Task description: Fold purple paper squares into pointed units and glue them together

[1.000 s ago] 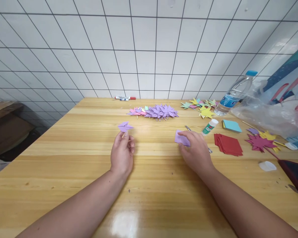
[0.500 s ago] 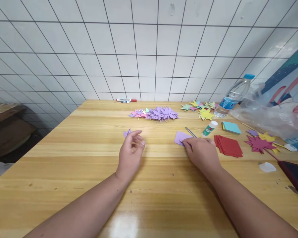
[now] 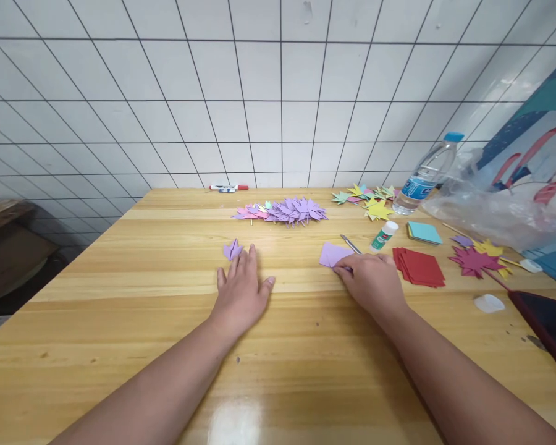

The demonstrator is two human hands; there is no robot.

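My left hand (image 3: 241, 290) lies palm down with its fingers spread, close to the wooden tabletop. Just beyond its fingertips is a small folded purple paper piece (image 3: 232, 249) with pointed tips. My right hand (image 3: 373, 281) has its thumb and fingers pinched at the near right edge of a purple paper sheet (image 3: 332, 253) lying on the table. Part of that sheet is hidden under the fingers. A slim metal-looking pen or knife (image 3: 350, 243) lies just behind it, partly covered by the hand.
A glue stick (image 3: 384, 236), red paper squares (image 3: 419, 267) and blue paper squares (image 3: 424, 232) lie right of my right hand. Purple paper leaves (image 3: 297, 211) are heaped at the back. A water bottle (image 3: 417, 185), a marker (image 3: 229, 187) and maroon paper leaf (image 3: 476, 262) are also here.
My left hand has turned from half curled to palm down with spread fingers, uncovering more of the small purple piece. My right hand stays at the purple sheet. The view has shifted slightly right.
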